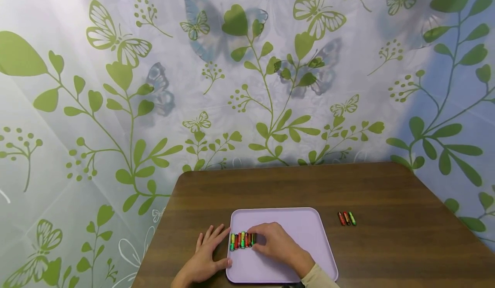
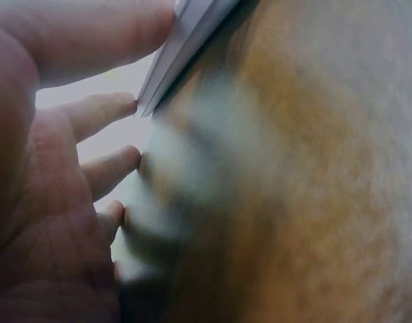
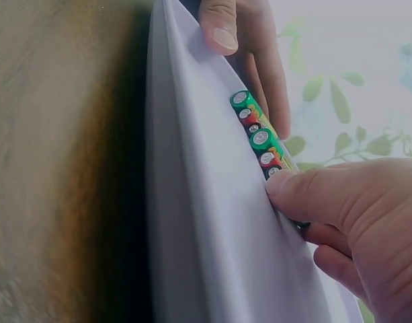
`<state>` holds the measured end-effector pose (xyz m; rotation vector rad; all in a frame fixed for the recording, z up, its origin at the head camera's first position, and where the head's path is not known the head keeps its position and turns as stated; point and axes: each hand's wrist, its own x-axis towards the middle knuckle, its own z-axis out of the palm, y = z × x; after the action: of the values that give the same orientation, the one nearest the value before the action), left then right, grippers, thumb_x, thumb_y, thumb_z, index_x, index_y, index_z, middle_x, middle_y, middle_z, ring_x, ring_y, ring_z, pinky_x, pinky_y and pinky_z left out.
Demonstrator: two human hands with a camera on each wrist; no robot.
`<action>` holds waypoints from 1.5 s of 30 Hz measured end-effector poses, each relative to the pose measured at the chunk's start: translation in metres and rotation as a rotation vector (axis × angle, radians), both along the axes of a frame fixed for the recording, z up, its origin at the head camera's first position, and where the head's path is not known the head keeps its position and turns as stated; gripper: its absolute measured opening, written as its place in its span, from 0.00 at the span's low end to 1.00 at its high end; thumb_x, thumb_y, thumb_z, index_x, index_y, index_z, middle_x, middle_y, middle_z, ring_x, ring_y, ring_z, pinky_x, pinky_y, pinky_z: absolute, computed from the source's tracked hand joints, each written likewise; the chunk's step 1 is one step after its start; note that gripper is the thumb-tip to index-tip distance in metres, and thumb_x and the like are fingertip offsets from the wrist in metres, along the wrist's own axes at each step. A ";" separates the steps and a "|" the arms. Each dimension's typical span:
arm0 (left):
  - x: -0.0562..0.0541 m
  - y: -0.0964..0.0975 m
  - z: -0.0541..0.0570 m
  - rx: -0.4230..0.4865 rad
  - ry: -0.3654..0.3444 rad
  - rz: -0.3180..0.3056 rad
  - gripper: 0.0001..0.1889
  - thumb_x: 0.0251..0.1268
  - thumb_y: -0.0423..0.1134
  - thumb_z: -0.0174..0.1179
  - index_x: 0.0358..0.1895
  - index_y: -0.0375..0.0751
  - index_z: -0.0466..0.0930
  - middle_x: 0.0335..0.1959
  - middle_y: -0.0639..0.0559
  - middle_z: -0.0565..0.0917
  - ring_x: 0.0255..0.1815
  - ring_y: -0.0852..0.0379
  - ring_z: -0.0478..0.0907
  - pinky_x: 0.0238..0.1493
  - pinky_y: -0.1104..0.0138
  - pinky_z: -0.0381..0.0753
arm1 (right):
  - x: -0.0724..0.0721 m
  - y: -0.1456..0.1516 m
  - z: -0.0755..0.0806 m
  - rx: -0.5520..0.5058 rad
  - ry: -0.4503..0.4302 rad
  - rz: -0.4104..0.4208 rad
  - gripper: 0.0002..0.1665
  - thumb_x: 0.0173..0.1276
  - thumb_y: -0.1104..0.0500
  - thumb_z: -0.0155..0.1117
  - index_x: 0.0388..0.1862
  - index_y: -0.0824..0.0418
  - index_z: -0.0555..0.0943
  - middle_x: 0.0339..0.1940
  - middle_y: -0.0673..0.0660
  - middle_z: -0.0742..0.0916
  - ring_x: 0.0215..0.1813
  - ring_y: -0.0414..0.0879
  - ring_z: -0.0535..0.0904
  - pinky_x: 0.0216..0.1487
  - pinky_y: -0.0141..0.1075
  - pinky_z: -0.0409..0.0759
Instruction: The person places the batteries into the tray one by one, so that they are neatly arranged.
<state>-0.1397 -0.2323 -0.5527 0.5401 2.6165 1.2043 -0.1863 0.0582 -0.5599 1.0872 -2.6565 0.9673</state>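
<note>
A row of several AA- and AAA-looking batteries point(image 1: 242, 240), green, red and dark, lies side by side along the left part of a lilac tray point(image 1: 295, 221). My left hand point(image 1: 205, 257) rests at the tray's left edge with fingers spread and fairly straight; in the left wrist view its thumb and fingertips touch the rim point(image 2: 182, 54). At the row's right end, my right hand point(image 1: 276, 243) pinches a battery lengthwise between thumb and fingers. The right wrist view shows the flat ends of the batteries point(image 3: 261, 138) beside the thumb, which partly hides the last ones.
Three more batteries point(image 1: 346, 218), two reddish and one green, lie on the brown wooden table point(image 1: 386, 253) to the right of the tray. Behind the table hangs a curtain point(image 1: 247, 120) printed with green leaves and butterflies.
</note>
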 end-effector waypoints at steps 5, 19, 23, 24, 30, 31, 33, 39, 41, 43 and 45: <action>0.000 0.000 0.001 0.001 -0.007 0.001 0.47 0.65 0.48 0.77 0.86 0.47 0.66 0.89 0.30 0.57 0.89 0.17 0.36 0.76 0.21 0.21 | 0.000 0.003 -0.001 -0.001 0.008 0.000 0.25 0.62 0.59 0.86 0.59 0.55 0.91 0.55 0.48 0.95 0.60 0.41 0.90 0.64 0.43 0.89; -0.001 0.001 -0.001 -0.009 0.006 0.016 0.47 0.65 0.51 0.77 0.86 0.48 0.66 0.89 0.31 0.58 0.89 0.18 0.37 0.78 0.22 0.22 | -0.005 0.032 0.006 -0.038 0.016 0.011 0.28 0.61 0.55 0.87 0.61 0.58 0.91 0.57 0.49 0.94 0.60 0.44 0.91 0.62 0.44 0.89; -0.001 0.001 -0.001 -0.009 0.002 0.018 0.47 0.65 0.52 0.77 0.86 0.49 0.66 0.89 0.32 0.58 0.89 0.19 0.37 0.78 0.23 0.22 | -0.009 0.050 0.015 -0.042 -0.035 -0.007 0.30 0.64 0.51 0.86 0.64 0.58 0.90 0.60 0.48 0.94 0.62 0.46 0.91 0.62 0.46 0.90; -0.001 0.001 -0.001 -0.007 -0.001 0.017 0.47 0.65 0.51 0.77 0.86 0.49 0.66 0.89 0.32 0.58 0.89 0.19 0.36 0.78 0.23 0.22 | -0.010 0.055 0.017 -0.043 -0.058 -0.014 0.31 0.64 0.50 0.86 0.64 0.57 0.90 0.60 0.47 0.93 0.62 0.46 0.91 0.62 0.47 0.90; -0.001 0.000 0.000 -0.006 -0.007 0.010 0.47 0.65 0.52 0.77 0.86 0.48 0.66 0.89 0.32 0.57 0.90 0.19 0.36 0.78 0.23 0.21 | -0.011 0.079 0.024 -0.062 -0.097 -0.017 0.34 0.65 0.46 0.85 0.66 0.56 0.89 0.62 0.48 0.93 0.60 0.52 0.92 0.61 0.47 0.90; -0.001 0.000 0.000 -0.007 -0.006 0.009 0.48 0.65 0.52 0.77 0.86 0.48 0.66 0.89 0.31 0.57 0.90 0.19 0.36 0.78 0.23 0.21 | -0.012 0.083 0.024 -0.065 -0.095 -0.017 0.34 0.64 0.45 0.85 0.66 0.56 0.89 0.61 0.48 0.93 0.59 0.53 0.92 0.61 0.46 0.90; -0.001 0.000 0.000 -0.008 -0.005 0.009 0.48 0.65 0.52 0.77 0.86 0.48 0.66 0.89 0.31 0.57 0.90 0.19 0.36 0.78 0.24 0.21 | -0.012 0.092 0.025 -0.070 -0.099 -0.017 0.35 0.64 0.44 0.85 0.66 0.56 0.89 0.61 0.48 0.93 0.59 0.54 0.92 0.61 0.45 0.90; -0.001 0.001 0.000 -0.011 -0.005 0.011 0.48 0.65 0.50 0.77 0.86 0.49 0.66 0.89 0.32 0.57 0.90 0.19 0.36 0.78 0.24 0.21 | -0.014 0.118 0.026 -0.075 -0.080 -0.010 0.35 0.64 0.44 0.85 0.66 0.57 0.89 0.61 0.49 0.93 0.59 0.52 0.92 0.60 0.45 0.90; -0.001 0.001 0.000 -0.014 -0.007 0.014 0.48 0.64 0.50 0.77 0.86 0.49 0.66 0.89 0.32 0.57 0.90 0.19 0.36 0.78 0.23 0.21 | -0.013 0.127 0.028 -0.067 -0.075 -0.010 0.35 0.65 0.43 0.85 0.67 0.57 0.89 0.61 0.50 0.93 0.60 0.51 0.92 0.59 0.45 0.91; -0.001 0.002 0.000 -0.015 -0.007 0.016 0.47 0.64 0.51 0.77 0.86 0.49 0.66 0.89 0.32 0.57 0.89 0.19 0.36 0.78 0.23 0.22 | -0.013 0.135 0.029 -0.061 -0.055 -0.016 0.35 0.64 0.45 0.85 0.66 0.58 0.89 0.61 0.51 0.93 0.59 0.51 0.92 0.58 0.45 0.91; 0.000 0.002 0.000 -0.012 -0.003 0.015 0.47 0.64 0.51 0.77 0.86 0.49 0.66 0.89 0.31 0.58 0.89 0.19 0.36 0.78 0.23 0.22 | -0.013 0.144 0.031 -0.052 -0.054 -0.024 0.34 0.64 0.47 0.86 0.67 0.58 0.88 0.62 0.51 0.93 0.59 0.52 0.93 0.58 0.44 0.91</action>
<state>-0.1402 -0.2306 -0.5530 0.5167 2.6280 1.1927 -0.1990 0.2019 -0.5292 1.0303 -2.6634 1.0700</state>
